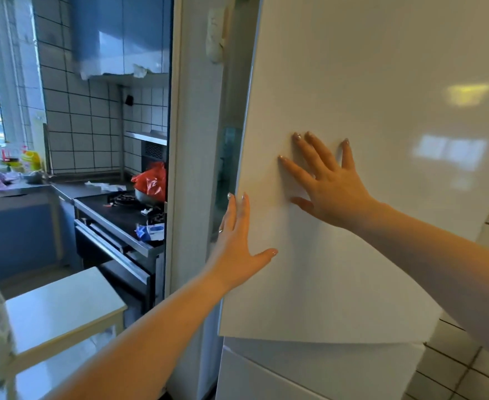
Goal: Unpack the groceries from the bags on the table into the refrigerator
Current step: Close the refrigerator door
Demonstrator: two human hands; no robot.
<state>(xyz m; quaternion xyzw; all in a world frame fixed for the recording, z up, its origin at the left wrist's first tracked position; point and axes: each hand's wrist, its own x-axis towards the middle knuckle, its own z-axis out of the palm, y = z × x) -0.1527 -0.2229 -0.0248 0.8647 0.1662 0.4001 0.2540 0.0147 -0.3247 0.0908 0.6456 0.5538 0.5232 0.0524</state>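
The white upper door of the refrigerator [367, 96] fills the right half of the head view, standing slightly ajar, with a narrow dark gap along its left edge. My right hand [328, 186] lies flat on the door face, fingers spread and straight. My left hand [239, 241] is at the door's left edge, fingers straight and pointing up, thumb stretched across the door front. Neither hand holds anything. A lower white refrigerator door [309, 373] sits shut below. No grocery bags or table with bags show in this view.
To the left, a kitchen opens past a white door frame [185, 168]: a black stove [122, 215] with a red plastic bag [150, 180] on it, a tiled wall, a window. A small white stool [61, 307] stands at lower left.
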